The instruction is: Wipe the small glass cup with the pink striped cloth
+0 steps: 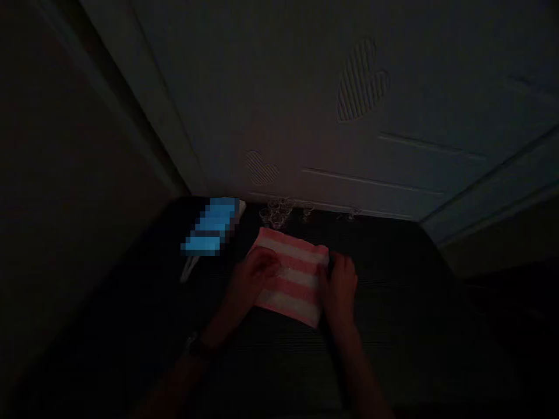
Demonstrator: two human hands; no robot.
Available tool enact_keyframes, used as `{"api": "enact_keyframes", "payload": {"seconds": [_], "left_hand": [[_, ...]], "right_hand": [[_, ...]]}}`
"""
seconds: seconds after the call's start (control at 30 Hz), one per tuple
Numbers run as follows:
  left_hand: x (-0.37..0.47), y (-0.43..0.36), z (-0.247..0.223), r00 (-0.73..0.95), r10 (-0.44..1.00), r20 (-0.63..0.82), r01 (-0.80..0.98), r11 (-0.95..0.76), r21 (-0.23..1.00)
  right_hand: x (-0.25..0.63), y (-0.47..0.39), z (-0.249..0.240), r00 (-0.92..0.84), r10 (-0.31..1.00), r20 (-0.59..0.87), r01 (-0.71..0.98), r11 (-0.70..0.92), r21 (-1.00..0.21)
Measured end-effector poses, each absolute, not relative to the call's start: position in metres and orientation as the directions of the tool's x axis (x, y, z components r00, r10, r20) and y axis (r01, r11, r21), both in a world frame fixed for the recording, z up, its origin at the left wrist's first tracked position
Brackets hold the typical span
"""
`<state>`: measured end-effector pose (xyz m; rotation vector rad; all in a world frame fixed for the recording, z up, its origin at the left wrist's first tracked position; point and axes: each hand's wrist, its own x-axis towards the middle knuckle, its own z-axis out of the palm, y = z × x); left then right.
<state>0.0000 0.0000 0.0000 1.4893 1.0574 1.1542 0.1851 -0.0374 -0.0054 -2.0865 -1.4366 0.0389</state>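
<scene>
A pink-and-white striped cloth (297,285) lies spread out between my hands in very dim light. My left hand (257,270), with a dark band at its wrist, is over the cloth's left part with its fingers curled. A small clear glint shows at its fingertips; what it belongs to is too dark to make out. At the cloth's right edge, the thumb of my right hand (340,285) lies over the fabric and its fingers are bent beside it, pinching the edge. Behind the cloth sits a cluster of small clear, shiny pieces (277,212).
A phone-like device with a lit, blurred blue screen (212,227) stands at the left, a pale strip below it. More clear pieces (351,214) lie along the back of the dark tabletop (393,302). A pale panel (305,105) with raised striped hearts rises behind.
</scene>
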Motion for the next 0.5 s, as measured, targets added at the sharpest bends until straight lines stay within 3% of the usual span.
{"api": "enact_keyframes", "payload": {"seconds": [0.17, 0.37, 0.5], "left_hand": [[0.002, -0.002, 0.011, 0.199, 0.974, 0.108, -0.03, -0.104, 0.994], [0.005, -0.003, 0.009, 0.268, 0.963, 0.038, -0.038, -0.029, 0.999], [0.006, -0.003, 0.011, 0.244, 0.968, 0.054, 0.024, -0.062, 0.998]], "right_hand": [[0.19, -0.038, -0.003, 0.375, 0.883, 0.282, 0.819, -0.172, -0.548], [0.181, -0.041, 0.005, 0.225, 0.894, 0.387, 0.696, 0.13, -0.706], [0.169, -0.045, 0.007, 0.002, 0.899, 0.438, 0.639, 0.336, -0.692]]}}
